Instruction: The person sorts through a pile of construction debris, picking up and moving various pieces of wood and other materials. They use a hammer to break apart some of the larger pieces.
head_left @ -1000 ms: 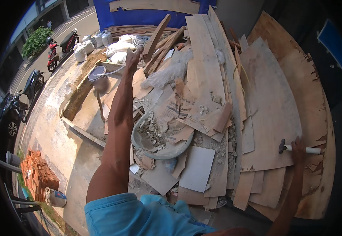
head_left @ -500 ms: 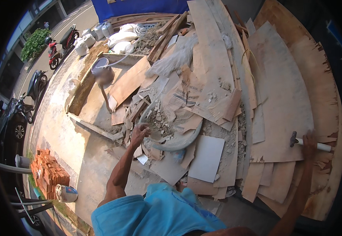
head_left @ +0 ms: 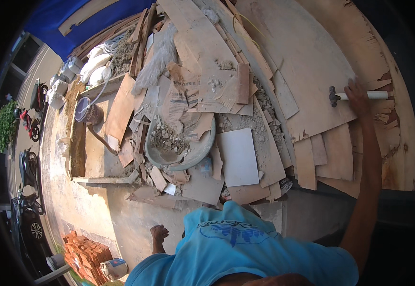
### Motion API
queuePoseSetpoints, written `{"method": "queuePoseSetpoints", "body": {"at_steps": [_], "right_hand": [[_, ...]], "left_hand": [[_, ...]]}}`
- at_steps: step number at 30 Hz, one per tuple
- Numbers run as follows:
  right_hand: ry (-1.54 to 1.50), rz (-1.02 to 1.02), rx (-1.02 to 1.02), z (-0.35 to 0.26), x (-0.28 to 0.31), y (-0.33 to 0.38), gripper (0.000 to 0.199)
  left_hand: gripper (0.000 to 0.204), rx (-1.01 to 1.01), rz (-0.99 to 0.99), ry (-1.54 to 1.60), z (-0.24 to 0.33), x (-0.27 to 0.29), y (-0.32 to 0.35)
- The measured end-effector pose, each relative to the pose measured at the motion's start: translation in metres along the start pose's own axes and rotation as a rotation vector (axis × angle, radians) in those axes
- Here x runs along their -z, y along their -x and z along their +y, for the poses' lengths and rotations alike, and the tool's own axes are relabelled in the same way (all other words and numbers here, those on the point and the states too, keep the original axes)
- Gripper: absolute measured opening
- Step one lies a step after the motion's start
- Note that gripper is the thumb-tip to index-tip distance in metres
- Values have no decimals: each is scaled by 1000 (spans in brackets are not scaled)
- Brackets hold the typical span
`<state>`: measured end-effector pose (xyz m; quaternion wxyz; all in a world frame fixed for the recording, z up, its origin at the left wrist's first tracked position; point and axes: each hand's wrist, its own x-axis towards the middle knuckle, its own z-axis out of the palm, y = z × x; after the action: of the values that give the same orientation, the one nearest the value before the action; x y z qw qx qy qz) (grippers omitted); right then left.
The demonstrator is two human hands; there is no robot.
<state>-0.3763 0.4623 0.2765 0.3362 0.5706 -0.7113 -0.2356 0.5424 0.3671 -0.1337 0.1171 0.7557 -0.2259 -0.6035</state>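
My right hand (head_left: 358, 100) is closed around the pale handle of a hammer (head_left: 378, 95), over the lower right corner of a large plywood sheet (head_left: 307, 71). The hammer's dark head points left. Low beside my body, my left hand (head_left: 158, 233) hangs above the concrete floor with its fingers curled in, and nothing shows in it. In front of me sits a grey-green round basin (head_left: 202, 155), partly filled with rubble (head_left: 167, 140) and overlapped by torn brown paper (head_left: 181, 102).
Broken boards and plaster debris spread around the basin, with a white panel (head_left: 238, 157) to its right. A bucket (head_left: 87, 112) stands at the left inside a low frame. Stacked bricks (head_left: 87, 260) and another bucket (head_left: 114, 269) are at lower left; motorbikes (head_left: 28, 169) stand beyond.
My left hand has drawn back from over the basin to beside my body, its fingers now curled. My right hand stays at the hammer's handle. The view has shifted.
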Motion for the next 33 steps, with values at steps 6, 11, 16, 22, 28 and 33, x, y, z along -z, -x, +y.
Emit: {"method": "queuePoseSetpoints", "body": {"at_steps": [6, 11, 16, 22, 28, 33], "right_hand": [[-85, 33, -5, -2, 0, 3, 21], [-82, 65, 5, -6, 3, 1, 21], [-117, 127, 27, -8, 23, -3, 21], [-159, 171, 53, -17, 32, -9, 19], [-115, 115, 56, -27, 41, -12, 19], [-113, 176, 41, -32, 53, -15, 16]], "left_hand": [[39, -202, -220, -164, 41, -54, 13], [42, -395, -262, -187, 73, -79, 27], [40, -406, -237, -200, 77, -78, 45], [36, -294, -184, -206, 31, -63, 50], [33, -229, -189, -236, 0, -59, 59], [33, -272, -192, -214, 1, -61, 59]]}}
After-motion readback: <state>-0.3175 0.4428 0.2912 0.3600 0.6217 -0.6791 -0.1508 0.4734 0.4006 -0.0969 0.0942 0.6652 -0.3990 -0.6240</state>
